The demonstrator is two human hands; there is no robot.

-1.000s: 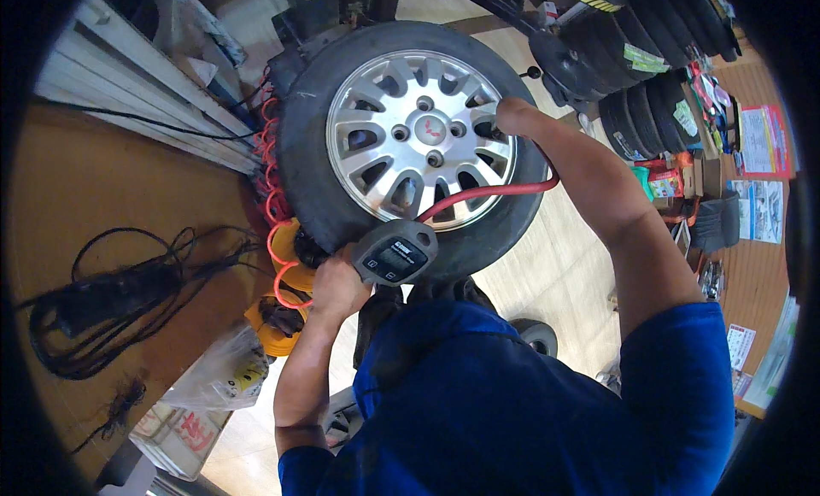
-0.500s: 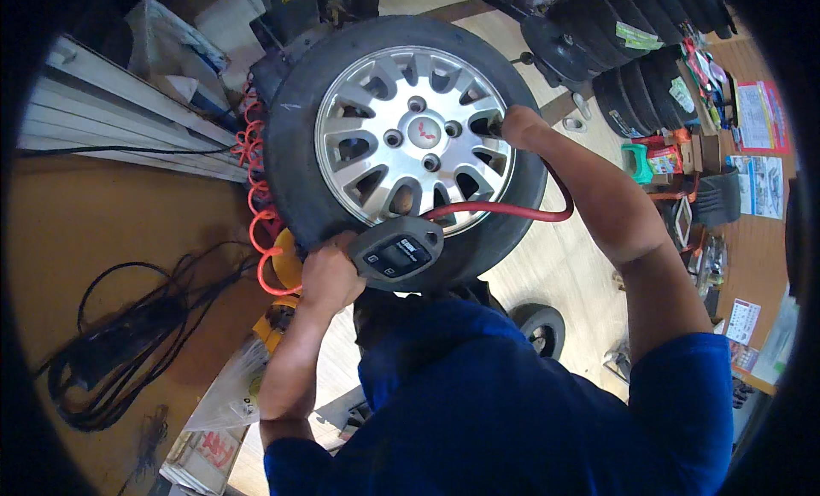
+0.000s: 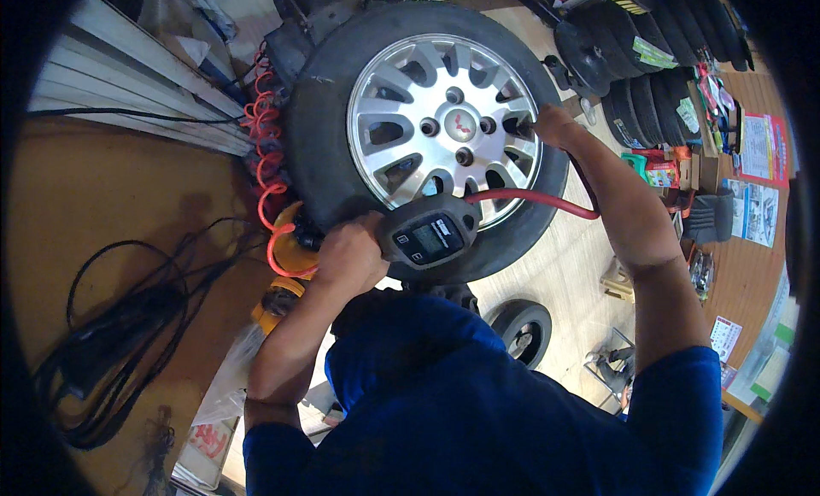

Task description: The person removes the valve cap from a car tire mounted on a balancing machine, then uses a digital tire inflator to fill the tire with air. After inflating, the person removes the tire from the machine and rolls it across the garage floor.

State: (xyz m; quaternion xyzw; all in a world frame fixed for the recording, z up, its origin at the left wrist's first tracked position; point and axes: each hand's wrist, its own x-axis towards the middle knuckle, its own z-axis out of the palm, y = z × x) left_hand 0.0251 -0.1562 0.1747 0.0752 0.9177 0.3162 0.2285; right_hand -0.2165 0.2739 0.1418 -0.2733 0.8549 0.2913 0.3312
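A car wheel [image 3: 410, 167] with a black tyre and silver spoked rim faces up in front of me. My left hand [image 3: 352, 255] is closed round the handle of a grey digital tyre inflator gauge [image 3: 430, 237], held over the tyre's near edge. A red air hose [image 3: 538, 197] leaves the gauge and loops round toward my right hand [image 3: 557, 125]. That hand reaches to the rim's right edge, fingers closed at the hose's end; the fingertips and fitting are mostly hidden. An orange coiled hose [image 3: 272, 188] runs down the wheel's left side to my left hand.
A black cable bundle [image 3: 111, 334] lies on the brown surface at left, below white panels [image 3: 145, 77]. Several tyres [image 3: 645, 111] are stacked at the far right, beside a wooden counter [image 3: 752, 265] with goods and papers. A small wheel [image 3: 523, 334] lies on the floor near me.
The wheel, gauge and both hands appear farther right in view, along with a shift of the whole scene. My grips look the same, and the gauge's screen is easier to see.
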